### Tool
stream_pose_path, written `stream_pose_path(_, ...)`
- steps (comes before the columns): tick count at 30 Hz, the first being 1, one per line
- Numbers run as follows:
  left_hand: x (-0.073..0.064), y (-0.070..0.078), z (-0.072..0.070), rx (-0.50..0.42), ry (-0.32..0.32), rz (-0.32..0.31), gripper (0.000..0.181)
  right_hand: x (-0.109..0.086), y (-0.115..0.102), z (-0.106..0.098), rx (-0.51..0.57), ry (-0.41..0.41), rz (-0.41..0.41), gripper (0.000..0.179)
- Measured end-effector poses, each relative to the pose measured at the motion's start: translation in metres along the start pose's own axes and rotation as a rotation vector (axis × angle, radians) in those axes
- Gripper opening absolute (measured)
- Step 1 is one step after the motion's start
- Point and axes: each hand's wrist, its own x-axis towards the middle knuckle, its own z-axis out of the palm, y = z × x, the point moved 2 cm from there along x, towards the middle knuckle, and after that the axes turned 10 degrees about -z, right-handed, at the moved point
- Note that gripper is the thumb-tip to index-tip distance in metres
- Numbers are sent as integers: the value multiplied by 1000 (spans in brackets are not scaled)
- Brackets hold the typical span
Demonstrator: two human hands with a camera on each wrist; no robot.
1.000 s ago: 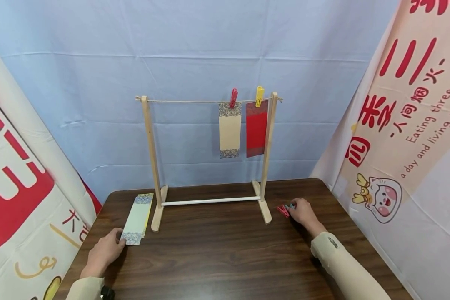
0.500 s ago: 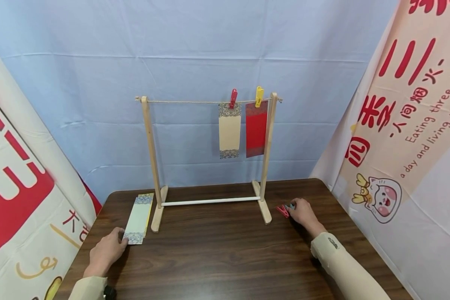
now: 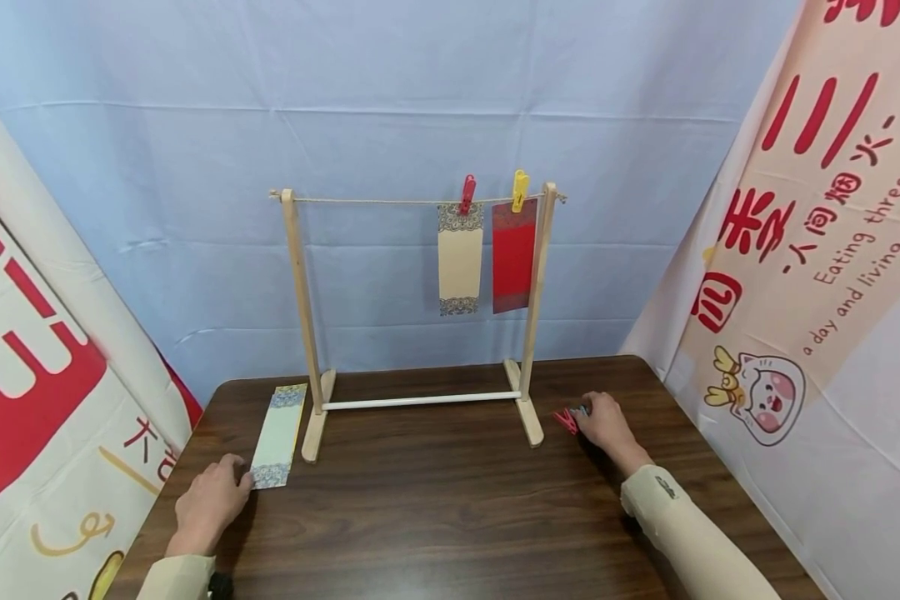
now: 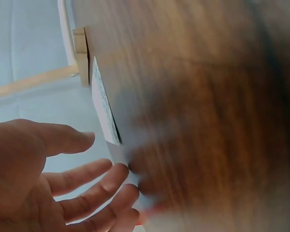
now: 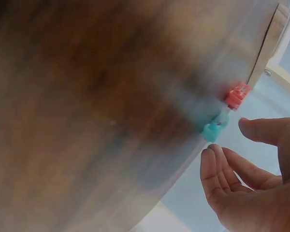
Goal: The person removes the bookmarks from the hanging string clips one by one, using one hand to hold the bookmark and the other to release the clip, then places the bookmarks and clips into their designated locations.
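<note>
Next to the lower left corner of a pale card with blue patterned ends [image 3: 277, 442], my left hand [image 3: 213, 500] rests on the table, thumb and fingers spread. A yellow edge shows from under that card. The left wrist view has the card beyond my fingertips, with nothing in the hand. At the right, my right hand [image 3: 607, 423] is beside a blue clothespin [image 5: 216, 126] and a red clothespin [image 5: 237, 95] lying on the table. Its fingertips are right by the blue one, the thumb apart from them.
A wooden rack [image 3: 301, 283] with a string [image 3: 375, 201] stands at the back. From the string hang a beige card [image 3: 460, 262] under a red clothespin [image 3: 468, 194] and a red card [image 3: 513, 258] under a yellow clothespin [image 3: 520, 192]. Printed banners [image 3: 765, 400] flank the table.
The pale card has slid slightly right, lining up more closely with the yellow-edged one beneath. My left thumb has drawn off its corner. My right hand has stayed put.
</note>
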Motion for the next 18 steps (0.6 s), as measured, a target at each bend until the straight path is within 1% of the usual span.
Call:
stream_pose_path(5, 0, 8, -5, -32, 36, 23, 39, 6, -11, -6, -15, 79, -53, 42)
stream_pose_path(8, 1, 15, -6, -51, 62, 44, 35, 9, -22, -9, -16, 106, -88, 40)
stream_pose_path(13, -1, 26, -6, -97, 75, 87, 37, 11, -37, -13, 2, 119, -122, 41)
stream_pose_path(18, -1, 35, -6, -152, 64, 117, 36, 11, -47, -15, 15, 127, -137, 39)
